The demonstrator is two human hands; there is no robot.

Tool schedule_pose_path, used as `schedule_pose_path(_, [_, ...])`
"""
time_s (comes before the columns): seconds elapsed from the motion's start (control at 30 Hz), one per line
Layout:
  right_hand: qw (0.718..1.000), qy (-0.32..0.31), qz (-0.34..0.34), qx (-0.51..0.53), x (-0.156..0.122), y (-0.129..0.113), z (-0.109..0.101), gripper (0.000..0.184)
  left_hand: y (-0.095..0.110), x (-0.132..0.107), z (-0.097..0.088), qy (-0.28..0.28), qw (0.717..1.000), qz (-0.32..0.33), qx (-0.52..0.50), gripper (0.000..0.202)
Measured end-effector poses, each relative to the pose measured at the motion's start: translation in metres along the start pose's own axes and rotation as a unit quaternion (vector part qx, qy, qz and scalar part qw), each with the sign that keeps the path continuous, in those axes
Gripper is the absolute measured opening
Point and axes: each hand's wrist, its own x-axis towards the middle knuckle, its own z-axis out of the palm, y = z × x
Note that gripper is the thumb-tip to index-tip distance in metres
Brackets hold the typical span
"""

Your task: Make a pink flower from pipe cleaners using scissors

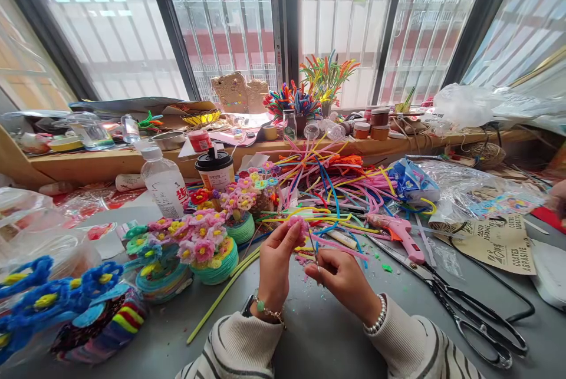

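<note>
My left hand (277, 255) pinches a small pink fuzzy pipe-cleaner piece (297, 224) between thumb and fingertips. In my right hand (342, 279) is a pair of small scissors (313, 243), its thin metal blades pointing up beside the pink piece; the handles are mostly hidden by my fingers. Pink and pale clippings (305, 260) lie on the grey table below. To the left stand finished pipe-cleaner flowers, a pink bunch (206, 237) in a green coiled pot (216, 267) among them. Loose coloured pipe cleaners (318, 172) spread out behind my hands.
Large black-handled scissors (464, 308) and a pink glue gun (400, 234) lie at right. A plastic bottle (163, 181) and a lidded cup (215, 170) stand at left. Blue flowers (48, 296) fill the near left. A sandpaper sheet (495, 243) and another person's hand (558, 197) are far right.
</note>
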Motion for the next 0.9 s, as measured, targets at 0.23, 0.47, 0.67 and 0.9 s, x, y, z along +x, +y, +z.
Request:
schedule_pose_path(0.23, [0.998,0.003,-0.021,0.063,-0.002,-0.008,-0.008,0.047,0.002,0.005,-0.003,0.031,0.997,0.023,-0.067,0.014])
schedule_pose_path(0.47, [0.97,-0.019,-0.029,0.242,-0.002,-0.004,-0.033,0.052,0.005,0.007,-0.004,0.044,0.992,0.012,-0.114,0.014])
schedule_pose_path(0.67, [0.961,-0.073,0.028,0.266,0.006,0.007,-0.039,0.058,0.003,0.005,0.0,-0.022,0.993,-0.034,-0.109,0.014])
schedule_pose_path(0.9, [0.999,-0.035,-0.014,-0.025,0.01,0.008,-0.04,0.058,0.001,0.002,0.001,-0.091,0.993,-0.069,0.013,0.021])
